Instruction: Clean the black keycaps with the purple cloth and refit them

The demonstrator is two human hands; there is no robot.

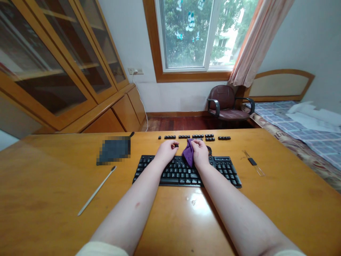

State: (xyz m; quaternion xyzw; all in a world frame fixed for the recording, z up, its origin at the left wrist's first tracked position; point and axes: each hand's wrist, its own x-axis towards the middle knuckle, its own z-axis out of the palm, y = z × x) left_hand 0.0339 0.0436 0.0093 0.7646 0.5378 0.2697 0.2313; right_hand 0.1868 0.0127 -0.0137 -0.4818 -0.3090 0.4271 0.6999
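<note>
A black keyboard lies across the desk in front of me, partly covered by my forearms. Over its back edge, my left hand pinches a small black keycap between thumb and fingers. My right hand grips a purple cloth that hangs down onto the upper keys. Behind both hands, loose black keycaps stand in short groups in a row. A coiled black cable shows just beside my right hand.
To the left lie a blurred-out dark flat item and a thin white brush with a dark tip. A keycap puller with wire loops rests at right. Beyond the wooden desk stand a brown armchair and a bed.
</note>
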